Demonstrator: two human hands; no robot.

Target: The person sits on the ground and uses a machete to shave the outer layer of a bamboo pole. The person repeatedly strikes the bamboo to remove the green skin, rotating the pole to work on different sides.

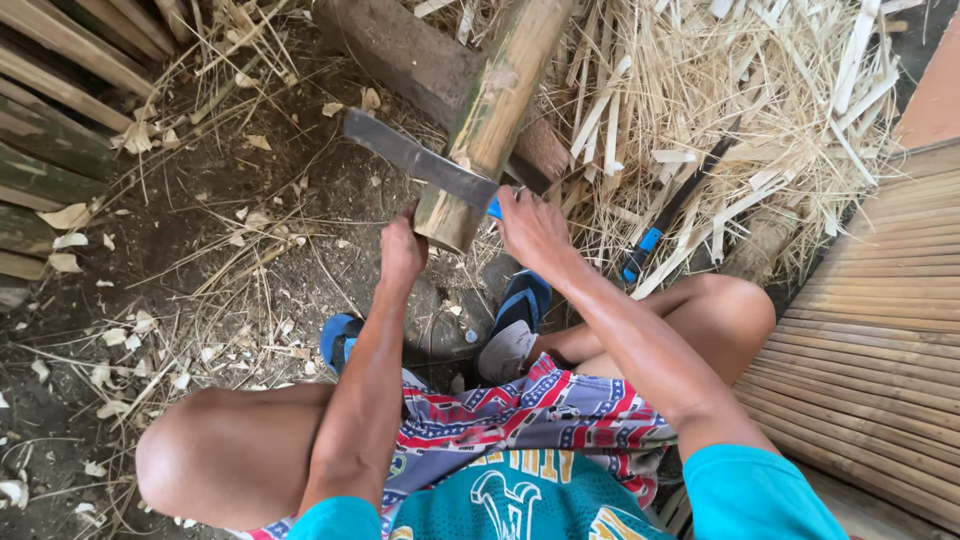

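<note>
Dirt floor (200, 230) littered with shavings. Our right hand (535, 232) is closed around the blue handle of a cleaver blade (420, 160) set across the bamboo pole (490, 120); the left hand (402, 252) looks fisted just below the pole's end. We're mid-split, and the blade likely needs driving deeper next.

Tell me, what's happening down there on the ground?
A seated person steadies a thick greenish-tan bamboo pole with the left hand near its lower cut end. The right hand holds the blue handle of a long flat metal blade, which lies across the pole. The pole leans on a dark wooden block. Pale bamboo strips and shavings lie heaped behind, with a second blue-handled knife among them.
</note>
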